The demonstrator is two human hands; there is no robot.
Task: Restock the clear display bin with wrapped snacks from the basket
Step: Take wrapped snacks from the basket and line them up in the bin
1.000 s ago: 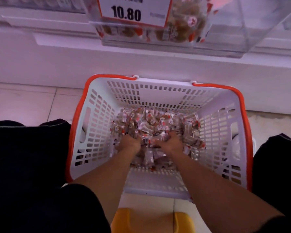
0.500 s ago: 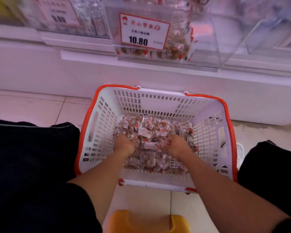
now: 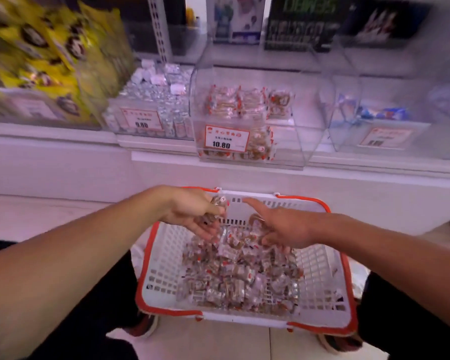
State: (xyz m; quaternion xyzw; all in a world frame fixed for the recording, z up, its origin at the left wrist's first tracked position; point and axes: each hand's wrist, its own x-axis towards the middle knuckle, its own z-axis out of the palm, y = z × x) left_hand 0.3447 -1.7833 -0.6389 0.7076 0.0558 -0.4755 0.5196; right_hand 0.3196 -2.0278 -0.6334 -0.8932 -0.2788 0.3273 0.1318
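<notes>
Your left hand (image 3: pixel 192 213) is up over the far-left corner of the basket (image 3: pixel 166 255), around 11 o'clock from the pile, with its fingers curled round a clump of wrapped snacks (image 3: pixel 217 203); a few wrappers poke out past the thumb and more dangle under the palm, so you can't count what's in there. Your right hand (image 3: pixel 286 229) sits at about 1 o'clock over the pile, index finger stretched toward the left hand and the other fingers bent down over some snacks beneath the palm. It looks like it's gripping a handful, though the hand itself hides most of what it holds. The rest of the snack pile (image 3: pixel 239 276) lies loose across the basket floor, bunched toward the middle and the near wall. The white basket with its orange rim sits on the tiled floor between your knees, its far wall partly hidden behind both hands. Straight up at 12 o'clock on the shelf is the clear display bin (image 3: pixel 247 120), with the same sort of snacks inside and a price tag (image 3: pixel 226 139) reading 10.80 on the front; its right half looks bare, but the plastic glares a lot. At 10 o'clock from that is a bin of silvery-white wrapped sweets (image 3: pixel 156 100), and at 2 o'clock another clear bin with blue packets (image 3: pixel 382 114), all soft. The yellow bags (image 3: pixel 44 55) far left are pure motion smear, and the upper shelf packaging is unreadable.
</notes>
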